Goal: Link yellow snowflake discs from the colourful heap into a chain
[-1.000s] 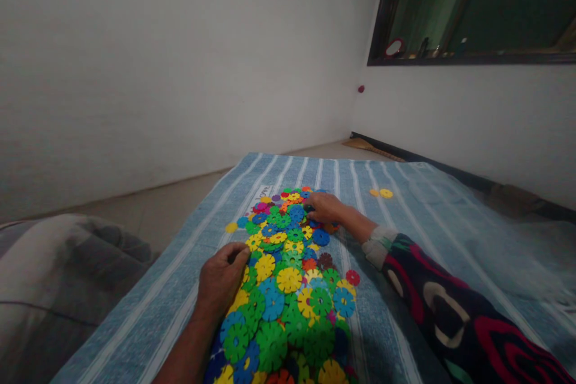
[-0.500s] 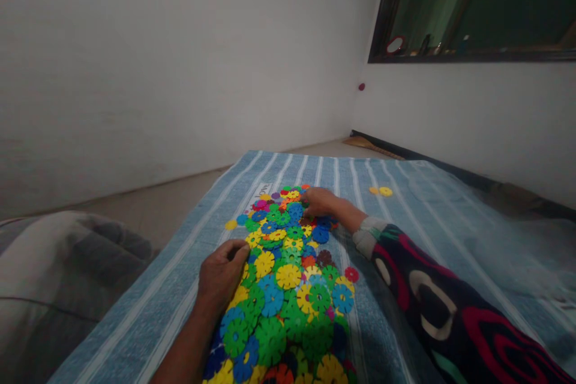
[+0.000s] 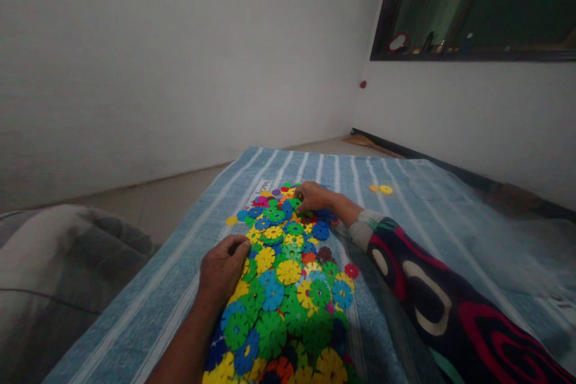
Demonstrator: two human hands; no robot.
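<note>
Slotted plastic snowflake discs (image 3: 288,272) in green, yellow, blue, red and other colours lie in a long heap down the middle of the striped cloth. My left hand (image 3: 224,269) rests along the heap's left edge, its fingers curled in and the tips pressed together beside a yellow disc; what they hold, if anything, is hidden. At the far end of the heap, my right hand (image 3: 315,197) reaches in from the right. Its finger and thumb close on a green snowflake disc (image 3: 294,204), next to a blue disc (image 3: 287,210) that stands tilted.
Two yellowish discs (image 3: 380,189) lie apart on the blue striped cloth (image 3: 360,171) at the far right. Clear plastic (image 3: 508,240) lies on the right side. Grey fabric (image 3: 72,258) is heaped at left. A broom (image 3: 371,144) lies by the wall.
My right hand has shifted slightly left over the far end of the heap, and discs by its fingertips have moved; a green one now shows there. My left hand stays nearly still.
</note>
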